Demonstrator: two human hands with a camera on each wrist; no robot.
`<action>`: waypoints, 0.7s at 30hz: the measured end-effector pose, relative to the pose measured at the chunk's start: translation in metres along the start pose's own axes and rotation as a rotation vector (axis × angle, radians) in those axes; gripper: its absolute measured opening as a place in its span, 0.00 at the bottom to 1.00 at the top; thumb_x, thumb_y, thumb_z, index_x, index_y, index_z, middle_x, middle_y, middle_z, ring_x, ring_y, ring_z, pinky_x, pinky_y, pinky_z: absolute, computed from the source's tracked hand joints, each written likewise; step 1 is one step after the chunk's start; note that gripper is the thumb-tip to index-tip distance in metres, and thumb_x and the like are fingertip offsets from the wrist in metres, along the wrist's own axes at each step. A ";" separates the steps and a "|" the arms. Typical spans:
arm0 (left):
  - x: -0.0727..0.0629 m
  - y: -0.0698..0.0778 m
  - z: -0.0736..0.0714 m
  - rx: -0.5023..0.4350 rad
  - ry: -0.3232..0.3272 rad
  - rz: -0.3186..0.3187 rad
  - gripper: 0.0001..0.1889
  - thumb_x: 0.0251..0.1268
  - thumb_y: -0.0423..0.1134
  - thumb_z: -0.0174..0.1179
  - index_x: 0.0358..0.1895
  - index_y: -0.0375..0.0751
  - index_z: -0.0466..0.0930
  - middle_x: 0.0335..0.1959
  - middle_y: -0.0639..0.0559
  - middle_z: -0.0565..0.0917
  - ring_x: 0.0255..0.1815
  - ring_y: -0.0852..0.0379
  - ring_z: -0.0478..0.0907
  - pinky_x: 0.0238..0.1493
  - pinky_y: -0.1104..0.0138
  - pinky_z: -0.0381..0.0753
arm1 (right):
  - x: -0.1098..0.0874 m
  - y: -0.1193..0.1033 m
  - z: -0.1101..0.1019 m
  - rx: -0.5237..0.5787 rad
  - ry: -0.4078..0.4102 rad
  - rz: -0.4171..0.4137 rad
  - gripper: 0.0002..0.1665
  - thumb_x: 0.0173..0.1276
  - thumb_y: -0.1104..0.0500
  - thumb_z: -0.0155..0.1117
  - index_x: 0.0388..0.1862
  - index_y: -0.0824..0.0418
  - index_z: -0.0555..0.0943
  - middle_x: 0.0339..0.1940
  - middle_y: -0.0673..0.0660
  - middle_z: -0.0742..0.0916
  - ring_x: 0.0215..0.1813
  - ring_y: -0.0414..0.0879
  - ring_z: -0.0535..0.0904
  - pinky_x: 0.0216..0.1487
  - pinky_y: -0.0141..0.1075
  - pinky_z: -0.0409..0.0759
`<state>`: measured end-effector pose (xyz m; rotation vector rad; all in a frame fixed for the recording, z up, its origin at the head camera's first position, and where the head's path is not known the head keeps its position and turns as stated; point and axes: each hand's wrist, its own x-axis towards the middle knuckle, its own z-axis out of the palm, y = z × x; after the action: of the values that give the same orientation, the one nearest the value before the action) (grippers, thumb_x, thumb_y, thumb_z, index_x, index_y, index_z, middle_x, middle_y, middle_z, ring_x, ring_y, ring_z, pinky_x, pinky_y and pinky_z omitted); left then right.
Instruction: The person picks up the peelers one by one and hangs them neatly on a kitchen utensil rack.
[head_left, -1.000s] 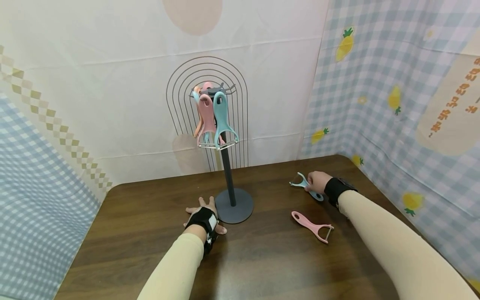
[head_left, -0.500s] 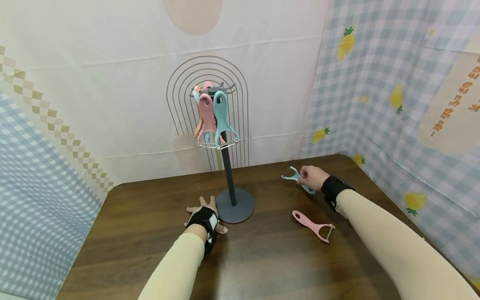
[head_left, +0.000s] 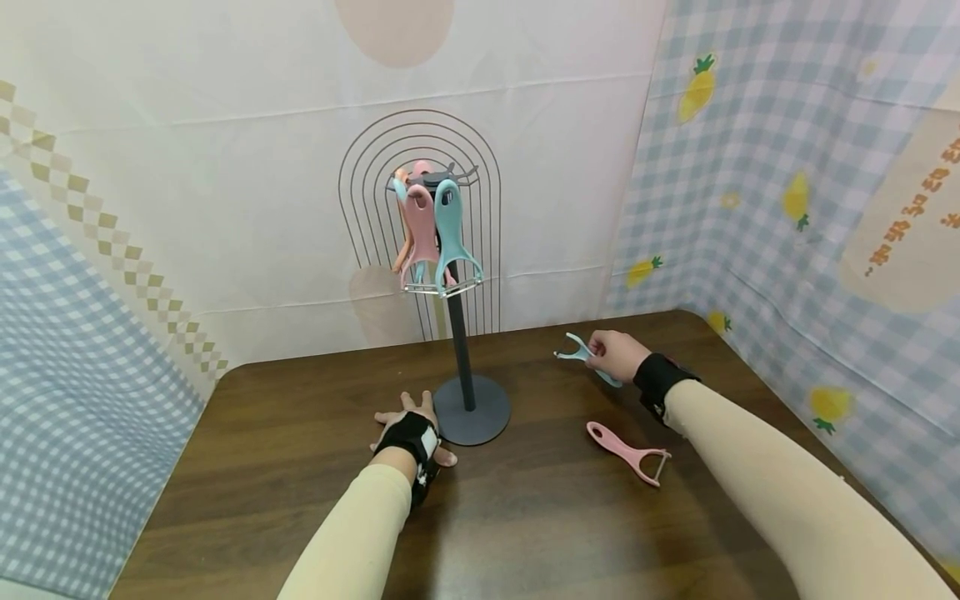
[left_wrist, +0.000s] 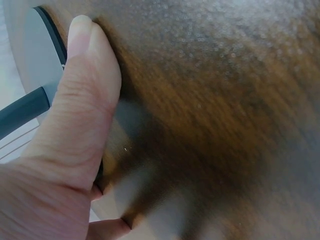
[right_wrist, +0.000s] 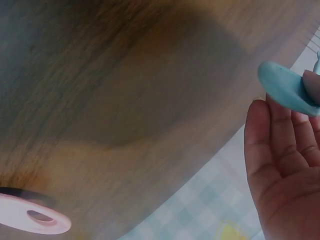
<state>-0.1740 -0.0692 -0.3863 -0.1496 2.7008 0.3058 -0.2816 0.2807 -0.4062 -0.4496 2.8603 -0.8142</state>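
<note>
My right hand (head_left: 617, 355) pinches a light blue peeler (head_left: 576, 350) by its handle, above the back right of the table; the handle end (right_wrist: 284, 87) shows in the right wrist view. My left hand (head_left: 408, 423) lies with spread fingers on the table, beside the round base (head_left: 472, 412) of a dark grey stand; the thumb (left_wrist: 82, 100) is near that base in the left wrist view. From the stand's top hooks hang a pink peeler (head_left: 422, 229), a teal peeler (head_left: 450, 221) and others partly hidden behind them. Another pink peeler (head_left: 626, 451) lies on the table, nearer me than my right hand.
The brown wooden table (head_left: 300, 467) has rounded back corners. A pale cloth (head_left: 225, 208) hangs behind it, and a blue checked cloth (head_left: 757, 208) stands along the right side. The stand's dark pole (head_left: 461, 350) rises at the middle of the back.
My right hand has raised the light blue peeler from the table and moved it a little to the left. The left hand stays by the base.
</note>
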 end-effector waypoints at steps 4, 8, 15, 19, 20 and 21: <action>0.000 0.001 0.000 0.011 0.003 0.000 0.61 0.42 0.53 0.78 0.78 0.45 0.46 0.77 0.34 0.42 0.67 0.17 0.45 0.48 0.31 0.70 | 0.004 0.000 0.003 -0.008 0.012 -0.039 0.05 0.67 0.63 0.62 0.35 0.62 0.75 0.27 0.54 0.78 0.27 0.46 0.73 0.30 0.38 0.72; 0.000 0.001 0.000 0.016 0.010 0.001 0.62 0.40 0.53 0.79 0.78 0.44 0.47 0.77 0.34 0.43 0.67 0.16 0.46 0.47 0.31 0.70 | 0.004 -0.004 0.004 -0.012 0.004 -0.051 0.04 0.66 0.63 0.61 0.35 0.62 0.76 0.27 0.53 0.79 0.28 0.46 0.74 0.31 0.38 0.73; 0.002 0.001 0.001 0.022 0.009 0.001 0.61 0.41 0.54 0.78 0.78 0.44 0.46 0.77 0.33 0.43 0.67 0.16 0.46 0.46 0.32 0.71 | 0.001 -0.013 0.005 0.009 -0.012 -0.043 0.02 0.66 0.66 0.59 0.36 0.64 0.75 0.26 0.54 0.81 0.28 0.45 0.76 0.31 0.38 0.74; 0.002 0.001 0.002 0.022 0.010 0.004 0.61 0.42 0.53 0.78 0.77 0.43 0.47 0.76 0.33 0.44 0.67 0.16 0.46 0.47 0.32 0.70 | 0.001 -0.009 0.007 0.019 -0.005 -0.045 0.02 0.66 0.66 0.59 0.36 0.63 0.75 0.25 0.53 0.81 0.27 0.45 0.76 0.30 0.37 0.73; 0.002 0.001 0.002 0.023 0.011 0.005 0.61 0.42 0.53 0.78 0.77 0.43 0.47 0.76 0.33 0.44 0.67 0.16 0.47 0.47 0.32 0.70 | 0.002 -0.007 0.007 0.016 0.004 -0.049 0.02 0.65 0.65 0.60 0.35 0.63 0.75 0.25 0.52 0.81 0.27 0.45 0.76 0.30 0.37 0.72; 0.002 0.001 0.002 0.023 0.011 0.005 0.61 0.42 0.53 0.78 0.77 0.43 0.47 0.76 0.33 0.44 0.67 0.16 0.47 0.47 0.32 0.70 | 0.002 -0.006 0.007 0.009 0.011 -0.051 0.02 0.65 0.65 0.60 0.35 0.62 0.75 0.25 0.52 0.80 0.27 0.45 0.76 0.30 0.37 0.72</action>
<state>-0.1751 -0.0682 -0.3884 -0.1376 2.7148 0.2768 -0.2803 0.2714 -0.4090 -0.5205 2.8646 -0.8402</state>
